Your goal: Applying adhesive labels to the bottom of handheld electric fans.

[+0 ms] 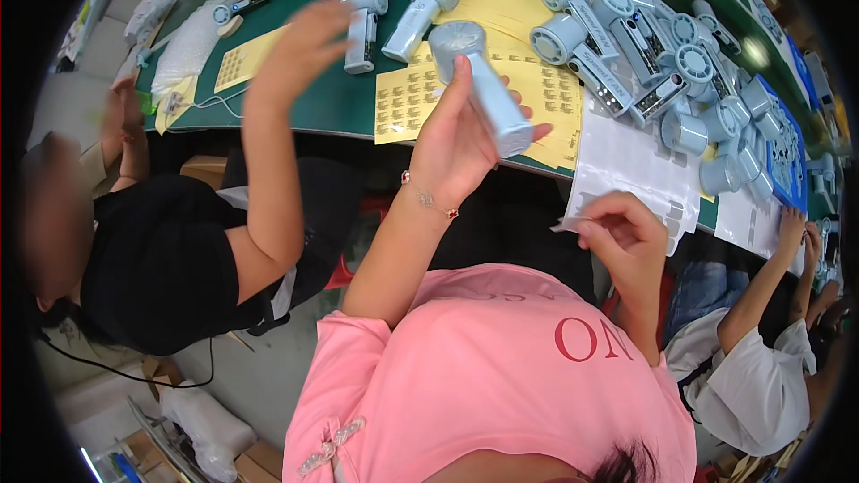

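My left hand (pixel 452 152) is wrapped round a light-blue handheld fan (pixel 490 98), held tilted above the table's near edge with its round head pointing away. Lower and to the right, my right hand (pixel 631 237) has thumb and fingertips pinched on a small whitish strip (pixel 565 225); its exact kind is too small to tell. Under the fan lie yellow label sheets (pixel 407 103) printed with rows of small dark labels. Beside my right hand, a white sheet (pixel 617 161) with pale cut-out shapes hangs partly over the edge.
Many similar fans (pixel 693 63) are heaped at the right, near a blue tray (pixel 787 152). Two more fans (pixel 416 22) (pixel 362 27) stand ahead-left on the green table (pixel 295 80). A black-shirted co-worker's hand (pixel 309 40) reaches in from the left; another person (pixel 756 376) sits right.
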Demonstrator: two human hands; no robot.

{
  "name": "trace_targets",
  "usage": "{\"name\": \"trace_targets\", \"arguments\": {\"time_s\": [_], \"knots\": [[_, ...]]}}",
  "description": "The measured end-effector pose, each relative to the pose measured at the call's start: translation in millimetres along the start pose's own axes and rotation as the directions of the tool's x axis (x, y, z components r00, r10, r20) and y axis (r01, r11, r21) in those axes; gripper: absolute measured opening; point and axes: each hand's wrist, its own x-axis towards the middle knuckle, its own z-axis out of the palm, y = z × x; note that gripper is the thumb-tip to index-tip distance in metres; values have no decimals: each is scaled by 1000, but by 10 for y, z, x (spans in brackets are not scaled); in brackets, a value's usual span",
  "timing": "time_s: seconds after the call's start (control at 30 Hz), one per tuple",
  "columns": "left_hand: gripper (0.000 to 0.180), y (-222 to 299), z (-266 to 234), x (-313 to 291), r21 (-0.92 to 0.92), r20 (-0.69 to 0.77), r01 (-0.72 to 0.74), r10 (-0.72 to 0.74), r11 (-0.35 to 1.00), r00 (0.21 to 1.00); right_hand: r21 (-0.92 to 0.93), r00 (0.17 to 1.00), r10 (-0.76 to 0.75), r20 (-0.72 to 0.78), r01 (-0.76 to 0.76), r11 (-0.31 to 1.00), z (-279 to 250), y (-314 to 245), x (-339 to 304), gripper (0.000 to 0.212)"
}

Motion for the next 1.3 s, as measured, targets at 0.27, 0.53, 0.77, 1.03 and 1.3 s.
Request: {"name": "trace_targets", "arguments": {"time_s": [0.27, 0.53, 0.77, 1.03, 1.3], "knots": [[31, -38, -11, -102, -10, -148, 14, -15, 1000, 989, -308, 901, -343, 266, 417, 855, 297, -243, 283, 13], [50, 2, -128, -103, 92, -58, 82, -77, 992, 995, -230, 968, -212, 132, 238, 944, 495, -201, 396, 11], [42, 7, -18, -145, 57, -89, 23, -18, 998, 996, -149, 980, -192, 55, 198, 969, 613, -263, 408, 9], [42, 21, 39, -184, 40, -104, 28, -24, 999, 994, -154, 971, -235, 50, 240, 958, 639, -250, 411, 10], [42, 19, 32, -180, 30, -93, 71, -68, 997, 993, -135, 976, -214, 38, 217, 967, 645, -251, 407, 10]]}}
